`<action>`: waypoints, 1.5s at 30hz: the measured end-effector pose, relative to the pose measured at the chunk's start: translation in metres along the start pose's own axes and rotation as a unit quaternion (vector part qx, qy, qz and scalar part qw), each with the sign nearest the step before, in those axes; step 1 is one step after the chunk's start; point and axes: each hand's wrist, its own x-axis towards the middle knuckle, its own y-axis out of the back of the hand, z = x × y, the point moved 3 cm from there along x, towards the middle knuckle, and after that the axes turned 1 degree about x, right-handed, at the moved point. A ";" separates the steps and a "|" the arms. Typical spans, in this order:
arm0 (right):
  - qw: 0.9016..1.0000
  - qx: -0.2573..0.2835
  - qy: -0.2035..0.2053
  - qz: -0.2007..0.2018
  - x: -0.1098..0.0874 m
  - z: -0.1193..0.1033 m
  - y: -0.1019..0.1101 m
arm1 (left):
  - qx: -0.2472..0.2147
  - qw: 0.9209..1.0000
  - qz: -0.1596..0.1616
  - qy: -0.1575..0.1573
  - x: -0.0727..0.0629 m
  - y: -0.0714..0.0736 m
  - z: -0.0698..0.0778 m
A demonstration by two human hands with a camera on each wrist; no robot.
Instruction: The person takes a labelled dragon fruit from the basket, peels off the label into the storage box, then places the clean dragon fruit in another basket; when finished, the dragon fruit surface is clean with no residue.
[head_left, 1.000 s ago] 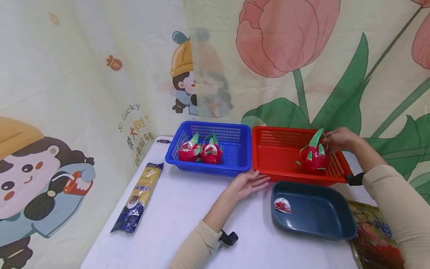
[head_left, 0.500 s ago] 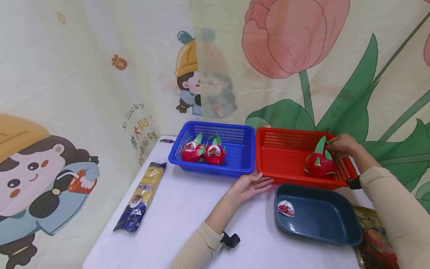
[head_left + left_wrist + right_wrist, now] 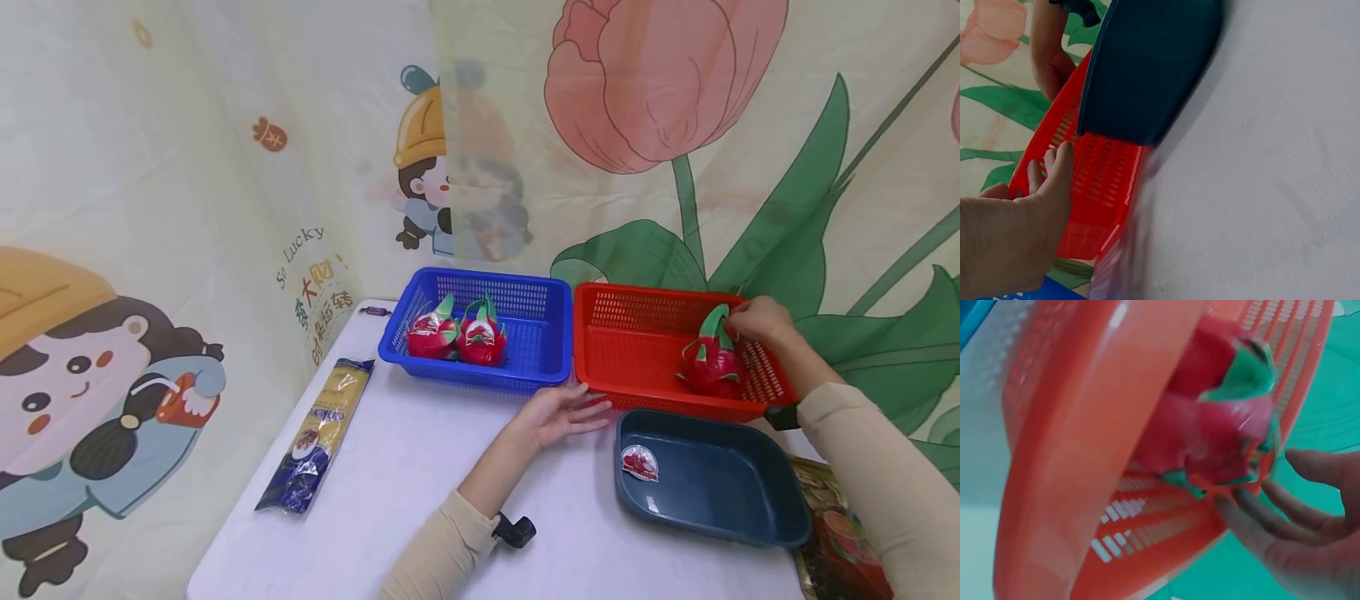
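Note:
In the head view, my right hand point(image 3: 761, 321) is at the right end of the red basket point(image 3: 622, 350), beside the green leaf tips of a dragon fruit point(image 3: 712, 367). In the right wrist view, its thumb and fingers are apart, with fingertips right at the leafy end of the fruit. My left hand point(image 3: 558, 417) lies with fingers extended along the front of the red basket, close to where it meets the blue basket point(image 3: 536, 342). Two more dragon fruits, one on the left point(image 3: 431, 333) and one on the right point(image 3: 482, 340), sit in the blue basket, each bearing a round sticker.
A dark blue-green tray point(image 3: 712, 479) stands in front of the red basket, with a sticker point(image 3: 639, 463) at its left end. To its right lies a printed bag point(image 3: 840, 533), partly hidden by my sleeve. A noodle packet point(image 3: 318, 437) and a small wrapped candy point(image 3: 374, 311) lie at the left.
The dragon fruit at my right hand has come down into the red basket, and the hand has lowered with it. My left hand has stayed at the basket's front. The head view has shifted slightly.

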 end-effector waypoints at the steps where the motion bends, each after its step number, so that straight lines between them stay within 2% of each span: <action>1: 1.000 0.012 -0.007 0.016 -0.002 -0.004 0.000 | 0.001 1.000 0.002 0.002 -0.001 0.001 0.001; 5: 0.998 0.036 -0.010 0.056 -0.004 -0.023 0.001 | 0.002 1.000 0.027 0.003 -0.009 0.005 0.008; 8: 0.997 0.054 -0.003 0.063 -0.004 -0.039 0.001 | 0.006 0.999 0.048 -0.008 -0.015 0.011 0.015; 16: 0.993 0.100 0.032 0.052 -0.005 -0.085 -0.006 | 0.016 0.996 0.083 -0.014 -0.037 0.026 0.025; 19: 0.991 0.118 0.047 0.040 -0.003 -0.102 -0.011 | 0.016 0.994 0.101 -0.031 -0.045 0.034 0.028; 23: 0.984 0.170 0.059 0.015 0.001 -0.127 -0.022 | -0.003 0.990 0.126 -0.064 -0.057 0.047 0.038; 30: 0.970 0.235 0.050 -0.029 0.007 -0.171 -0.046 | -0.055 0.977 0.171 -0.114 -0.079 0.075 0.061; 36: 0.959 0.274 0.052 -0.053 0.016 -0.200 -0.065 | -0.077 0.965 0.202 -0.148 -0.097 0.097 0.087; 45: 0.929 0.345 0.039 -0.125 0.027 -0.240 -0.102 | -0.081 0.944 0.239 -0.211 -0.115 0.130 0.120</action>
